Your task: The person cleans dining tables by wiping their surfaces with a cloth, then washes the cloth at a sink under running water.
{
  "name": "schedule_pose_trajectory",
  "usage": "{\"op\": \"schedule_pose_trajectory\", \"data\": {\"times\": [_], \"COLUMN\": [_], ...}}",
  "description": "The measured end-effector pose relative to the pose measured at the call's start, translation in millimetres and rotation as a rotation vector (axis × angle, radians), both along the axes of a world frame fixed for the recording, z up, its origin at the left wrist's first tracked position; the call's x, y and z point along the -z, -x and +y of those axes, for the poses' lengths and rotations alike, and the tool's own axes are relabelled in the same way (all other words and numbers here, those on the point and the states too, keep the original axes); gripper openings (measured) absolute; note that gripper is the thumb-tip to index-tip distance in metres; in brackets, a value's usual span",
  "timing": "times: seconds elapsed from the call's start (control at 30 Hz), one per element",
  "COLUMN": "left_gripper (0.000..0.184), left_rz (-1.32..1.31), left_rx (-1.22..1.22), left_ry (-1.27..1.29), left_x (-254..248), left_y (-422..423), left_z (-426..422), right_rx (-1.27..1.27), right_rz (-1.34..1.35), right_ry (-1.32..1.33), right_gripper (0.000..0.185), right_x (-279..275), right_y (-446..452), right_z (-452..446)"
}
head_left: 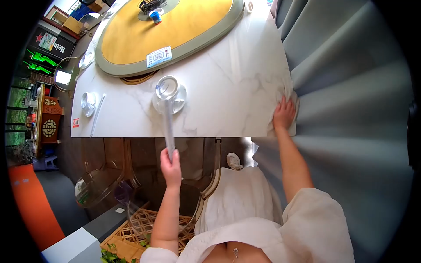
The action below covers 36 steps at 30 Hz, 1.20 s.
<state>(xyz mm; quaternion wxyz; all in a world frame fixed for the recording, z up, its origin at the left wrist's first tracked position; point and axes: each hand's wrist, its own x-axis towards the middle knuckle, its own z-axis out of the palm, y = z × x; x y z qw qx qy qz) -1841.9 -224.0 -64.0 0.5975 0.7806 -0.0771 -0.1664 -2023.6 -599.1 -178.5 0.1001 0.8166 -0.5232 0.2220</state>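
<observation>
Currently, left hand (170, 166), lower centre, closes around long translucent packet (168, 127); right hand (284, 114), right of centre, lies open on cloth (294, 108).

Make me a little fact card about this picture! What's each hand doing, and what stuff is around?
Left hand: holds a long, pale packet by its near end
Right hand: on a pale cloth
Table: white with grey streaks; the cloth is at its right corner
Turntable: yellow with a grey rim
On the turntable: blue-and-white card, small blue tub
Beyond the left hand: stacked dishes
Right side: grey-blue curtain
</observation>
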Motion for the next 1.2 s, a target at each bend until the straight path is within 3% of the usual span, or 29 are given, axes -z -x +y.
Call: {"op": "schedule_pose_trajectory", "data": {"times": [0.07,0.2,0.4,0.53,0.6,0.87,1.2], "left_gripper": [0.018,0.015,0.014,0.016,0.019,0.018,0.019], "left_rz": [0.171,0.157,0.152,0.037,0.147,0.314,0.211], "left_rx": [-0.080,-0.191,-0.280,-0.205,-0.195,-0.060,0.043], "left_ry": [0.118,0.171,0.166,0.039,-0.040,-0.118,-0.230], "left_x": [-23.5,-37.5,-32.2,-13.3,-20.8,-15.6,2.5], "left_y": [12.9,29.7,37.0,36.0,39.0,34.0,10.7], "left_z": [33.4,77.1,85.7,68.1,39.6,-81.7,-156.6], "right_rx": [0.103,0.119,-0.499,-0.743,-0.886,-0.718,-0.486], "right_rz": [0.001,0.016,0.064,0.001,-0.040,0.028,-0.024], "right_ry": [0.042,-0.022,-0.302,-0.255,-0.316,-0.298,-0.233], "right_gripper": [0.044,0.047,0.047,0.044,0.041,0.039,0.039], "right_x": [-0.6,0.1,-20.9,-21.8,-23.6,-8.2,7.4], "right_y": [23.7,3.6,-129.5,-214.2,-248.0,-304.1,-331.3], "right_z": [36.2,109.8,155.6,101.5,61.8,-133.0,-287.0]}}
